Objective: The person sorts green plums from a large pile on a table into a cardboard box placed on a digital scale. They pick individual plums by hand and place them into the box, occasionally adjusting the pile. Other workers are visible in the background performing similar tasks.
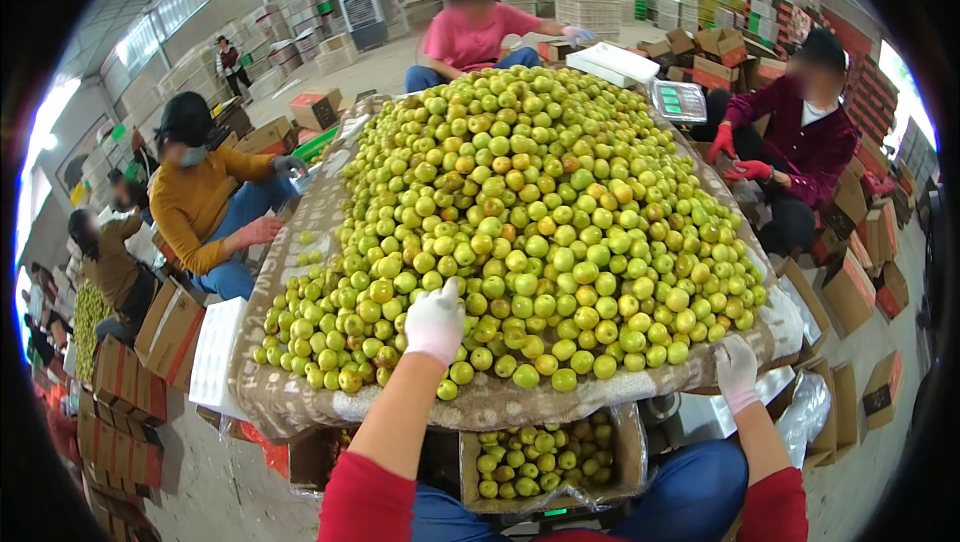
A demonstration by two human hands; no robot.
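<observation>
A large heap of small round green-yellow fruits (517,212), some with brown patches, covers a table draped with a brown patterned cloth (480,413). My left hand (435,323), in a white glove, reaches onto the near side of the heap and touches the fruits; its fingertips are partly hidden, so a hold on one does not show. At the right front corner, my right hand (736,371), also gloved, rests on the cloth edge with its fingers partly out of sight. Below the table edge, between my knees, stands a cardboard box (471,467) holding more of these fruits (540,459).
Co-workers sit left (199,197), opposite (480,31) and right (799,121) of the table. A digital scale (679,101) and white foam trays (613,63) sit at the far right corner. More foam trays (217,350) lean at left. Cardboard boxes (851,290) crowd the right-hand floor.
</observation>
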